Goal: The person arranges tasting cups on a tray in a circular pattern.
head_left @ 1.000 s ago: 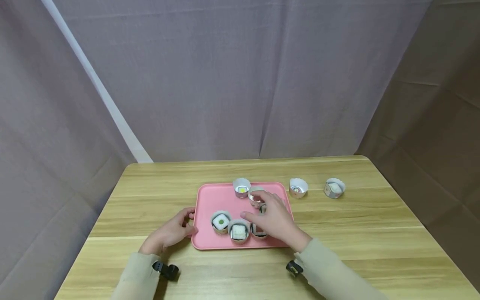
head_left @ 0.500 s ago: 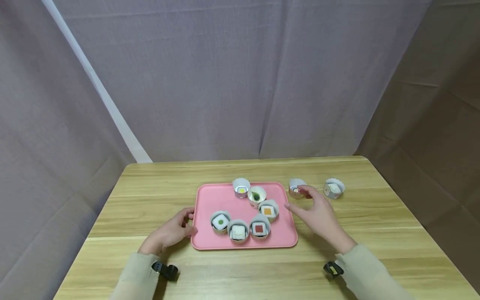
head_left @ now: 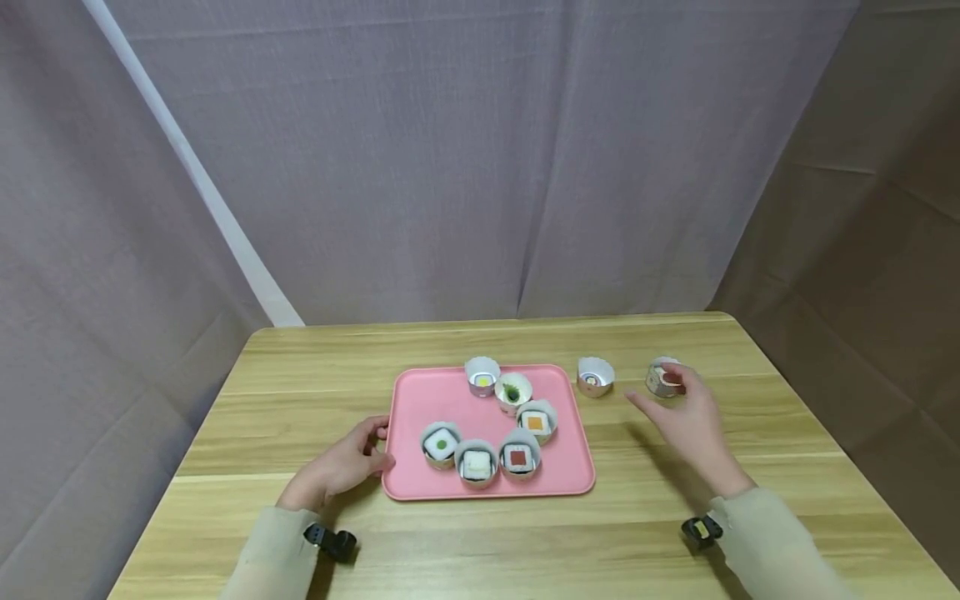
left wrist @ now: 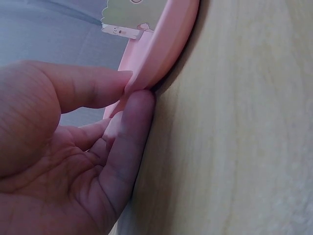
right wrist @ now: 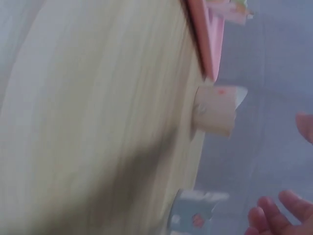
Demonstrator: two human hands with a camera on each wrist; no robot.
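Observation:
Thumb and finger of my left hand [head_left: 336, 463] pinch the left rim of a pink tray [head_left: 427, 400]; the left wrist view shows the thumb above the rim and a finger below it. My right hand [head_left: 693, 429] hovers beside the far-right paper baking cup [head_left: 655, 380], fingers spread and partly covering it. In the right wrist view the fingers [right wrist: 274, 218] are apart from that blue-grey cup [right wrist: 188, 215]. Inside it lies a whitish piece, half hidden. Another paper cup [head_left: 596, 388], holding a small round sushi-like piece, stands between it and the tray.
On the tray stand several paper cups, among them one with a red-topped piece [head_left: 518, 457], one with an orange-topped piece [head_left: 535, 423] and one with a green-dotted white piece [head_left: 441, 445]. Grey cloth [head_left: 420, 167] hangs behind the wooden table [head_left: 450, 550].
My right hand has moved right, from over the tray's cups, past the middle cup, to the far-right cup. The left hand stays on the tray rim.

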